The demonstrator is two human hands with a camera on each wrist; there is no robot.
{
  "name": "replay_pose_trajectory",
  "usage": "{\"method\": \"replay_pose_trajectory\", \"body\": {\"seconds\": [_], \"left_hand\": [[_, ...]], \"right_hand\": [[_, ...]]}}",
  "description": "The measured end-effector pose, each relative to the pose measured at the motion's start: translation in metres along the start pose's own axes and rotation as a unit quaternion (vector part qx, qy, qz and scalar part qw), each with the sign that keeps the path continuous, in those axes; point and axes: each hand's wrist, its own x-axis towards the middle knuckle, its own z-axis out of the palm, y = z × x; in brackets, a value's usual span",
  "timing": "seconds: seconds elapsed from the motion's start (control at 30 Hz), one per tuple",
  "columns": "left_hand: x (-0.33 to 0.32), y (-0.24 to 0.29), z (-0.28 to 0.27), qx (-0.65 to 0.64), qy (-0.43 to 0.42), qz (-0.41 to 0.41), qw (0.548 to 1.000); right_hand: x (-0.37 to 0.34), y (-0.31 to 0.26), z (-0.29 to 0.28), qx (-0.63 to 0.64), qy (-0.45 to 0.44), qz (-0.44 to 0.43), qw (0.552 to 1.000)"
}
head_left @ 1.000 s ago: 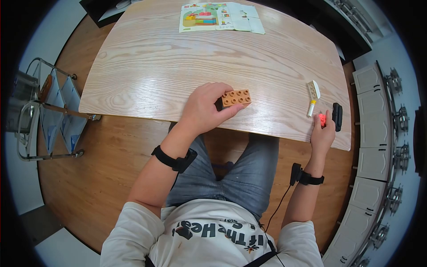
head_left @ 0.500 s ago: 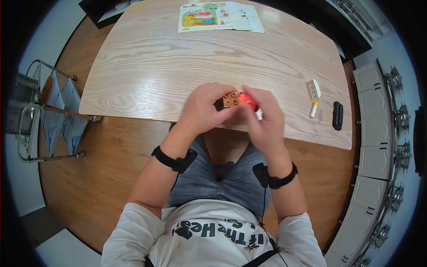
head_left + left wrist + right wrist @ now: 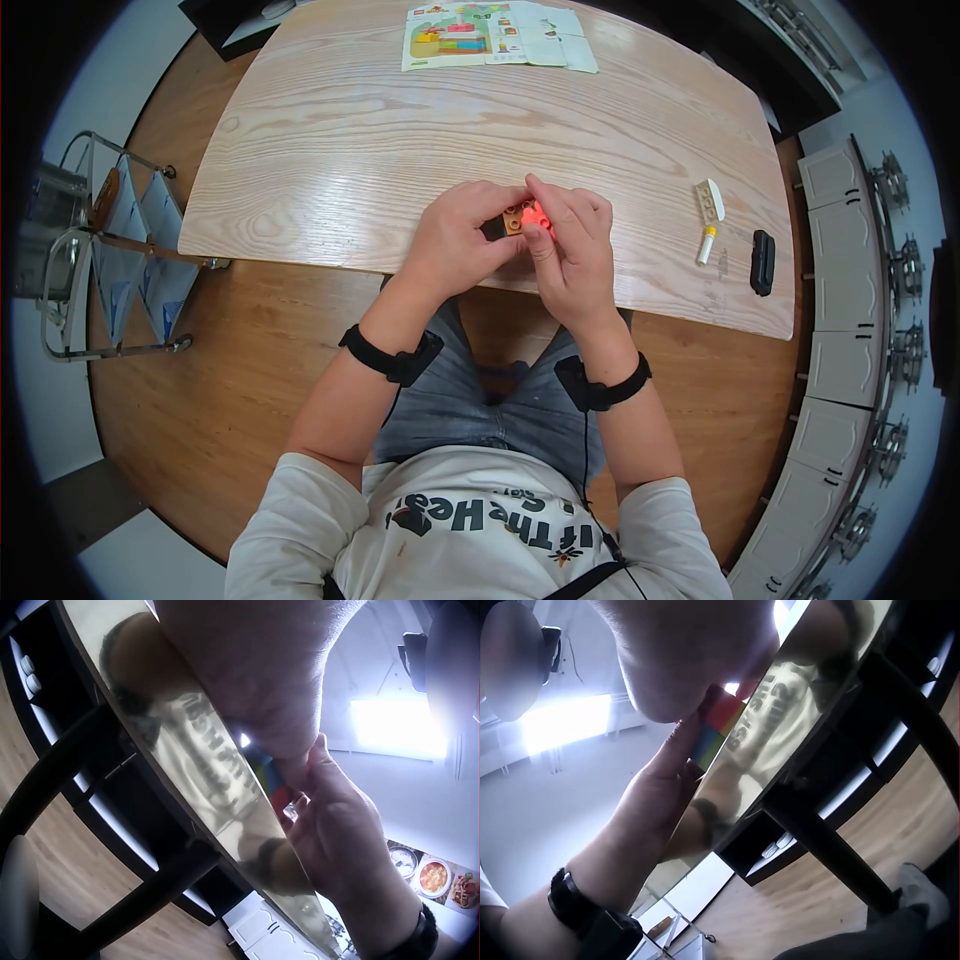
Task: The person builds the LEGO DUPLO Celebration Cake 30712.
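At the table's front edge, the left hand (image 3: 455,240) grips a brick stack from the left, its orange-brown studded top (image 3: 513,221) showing between the hands. A bright red piece (image 3: 536,214) sits over the right part of that top, and the right hand (image 3: 578,245) holds it with fingers behind and thumb in front. In the right wrist view, blue, green, red and yellow layers of the stack (image 3: 709,744) show between the left hand (image 3: 649,799) and the near right hand (image 3: 697,656). The left wrist view shows only part of the stack (image 3: 268,775).
A white studded piece (image 3: 710,201) and a white-and-yellow cylinder (image 3: 707,246) lie on the table's right side, with a black object (image 3: 762,263) near the right edge. A printed sheet (image 3: 497,38) lies at the far edge. A wheeled rack (image 3: 125,245) stands left.
From the table's right side, the right hand has brought the red piece leftward onto the orange-brown brick. The left hand has hardly moved and still grips the stack.
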Motion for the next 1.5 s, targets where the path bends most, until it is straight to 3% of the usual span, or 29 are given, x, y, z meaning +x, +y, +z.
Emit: {"method": "replay_pose_trajectory", "body": {"seconds": [0.53, 0.73, 0.83, 1.03, 1.5], "left_hand": [[0.0, -0.008, 0.008, -0.008, 0.039, 0.054, 0.998], [0.0, -0.004, 0.005, 0.014, 0.018, 0.034, 0.999], [-0.002, -0.004, 0.002, 0.025, -0.005, 0.022, 0.999], [-0.001, -0.001, 0.003, 0.027, 0.015, 0.048, 0.998], [-0.002, -0.002, 0.002, 0.054, 0.0, 0.034, 0.998]], "right_hand": [[-0.004, 0.0, -0.009, 0.009, -0.037, -0.015, 0.999], [0.001, -0.004, -0.004, 0.016, -0.003, -0.014, 1.0], [-0.005, 0.001, 0.004, 0.083, -0.005, 0.072, 0.994], [-0.004, 0.002, 0.002, 0.137, -0.03, 0.127, 0.982], [-0.008, 0.005, 0.005, 0.144, -0.02, 0.084, 0.986]]}}
